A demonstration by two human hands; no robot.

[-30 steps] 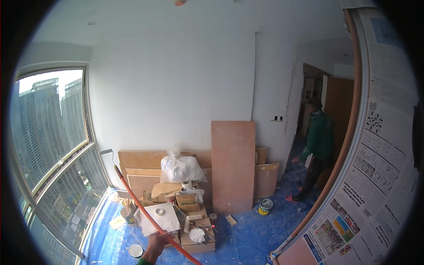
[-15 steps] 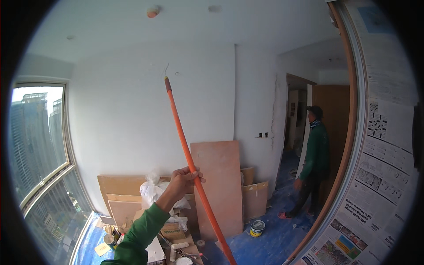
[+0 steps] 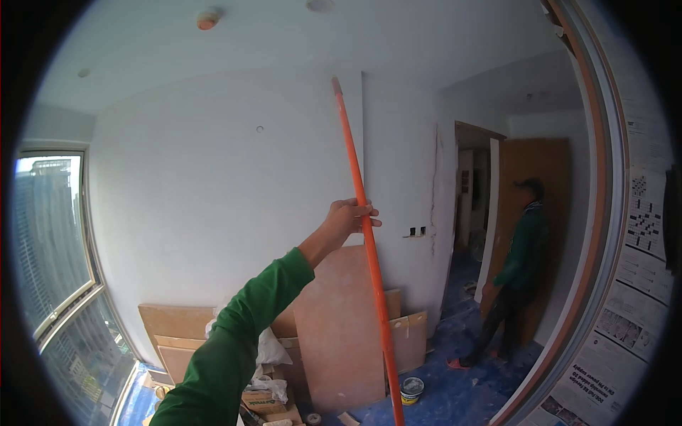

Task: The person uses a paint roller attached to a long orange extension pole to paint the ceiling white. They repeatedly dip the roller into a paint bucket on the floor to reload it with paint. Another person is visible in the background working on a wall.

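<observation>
My left hand [image 3: 351, 219], in a green sleeve, is wrapped round a long orange pole [image 3: 377, 291] at about mid-height of the picture. The pole slants up from the lower edge to a darker end high against the white wall [image 3: 199, 177], just under the ceiling; a roller frame cannot be made out there. Behind the pole, a tall pinkish board [image 3: 330, 319] leans on the wall beside other boards. My right hand is out of view.
A person [image 3: 522, 241] in green stands by the wooden door [image 3: 558, 170]. A bucket [image 3: 412, 390], boxes [image 3: 266, 401] and plastic bags [image 3: 273, 348] lie on blue floor sheeting [image 3: 465, 380]. A window [image 3: 53, 220] is at left, a newspaper-covered panel [image 3: 636, 298] at right.
My left hand has risen and moved right with the pole, which now stands steeper, its top higher. The view has tilted up. The other person appears further along by the door.
</observation>
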